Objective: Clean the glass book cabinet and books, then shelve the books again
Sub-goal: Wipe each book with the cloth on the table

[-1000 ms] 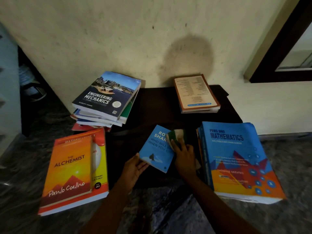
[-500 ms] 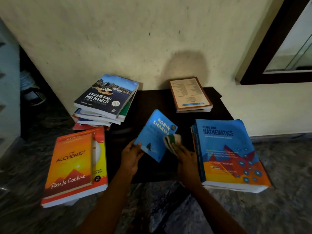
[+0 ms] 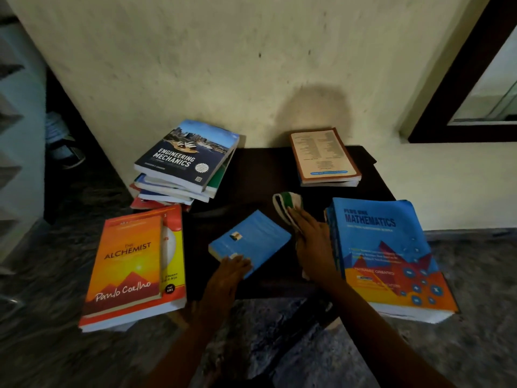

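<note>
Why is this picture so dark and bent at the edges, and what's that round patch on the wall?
Head view: dim light leaves the table murky; the wide-angle lens skews the dark frame; the round patch is a shadow, probably the wearer's head; the floor looks smeared.

Small blue paperback (image 3: pixel 251 242): back cover up, skewed, lying mid dark table (image 3: pixel 268 169). White-and-green cloth (image 3: pixel 288 204) bunched just beside its far right corner.
</note>
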